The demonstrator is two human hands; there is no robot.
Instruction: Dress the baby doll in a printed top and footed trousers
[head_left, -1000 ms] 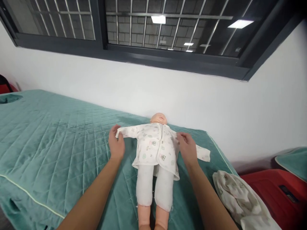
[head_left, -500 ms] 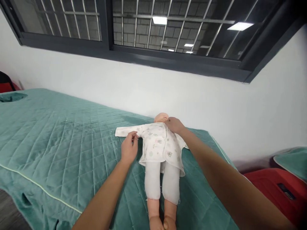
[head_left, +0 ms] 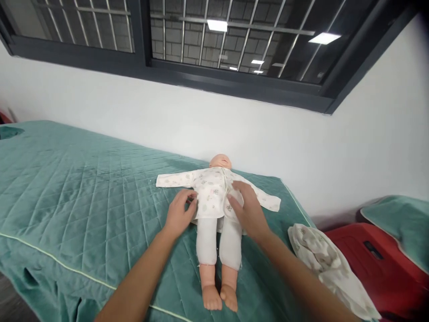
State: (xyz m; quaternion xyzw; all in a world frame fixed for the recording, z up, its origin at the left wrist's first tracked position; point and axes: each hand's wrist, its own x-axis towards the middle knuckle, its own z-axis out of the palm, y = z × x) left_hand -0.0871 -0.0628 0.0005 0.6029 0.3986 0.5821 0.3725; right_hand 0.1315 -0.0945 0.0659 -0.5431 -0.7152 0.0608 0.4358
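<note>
A baby doll (head_left: 221,161) lies on its back on a green quilted bed cover (head_left: 110,192), its head toward the wall. It wears a white printed baby shirt (head_left: 209,197) with both sleeves stretched out sideways. White padded cloth covers its upper legs, and its feet are bare. My left hand (head_left: 181,212) is at the shirt's left edge, thumb and fingers apart, the fingertips beside or touching the cloth. Over the shirt's right front panel is my right hand (head_left: 250,208), slightly blurred, thumb and fingers spread, hiding part of that panel. Whether it touches the fabric I cannot tell.
A crumpled white printed cloth (head_left: 321,257) lies at the bed's right edge, against a red plastic case or chair (head_left: 372,250). Another green cover (head_left: 398,219) drapes behind it. A white wall (head_left: 167,120) and a barred window (head_left: 231,44) stand beyond the bed.
My right hand has moved from the doll's neckline down to the shirt's right front. My left hand has moved from the sleeve to the shirt's side. The view has shifted, revealing the crumpled cloth.
</note>
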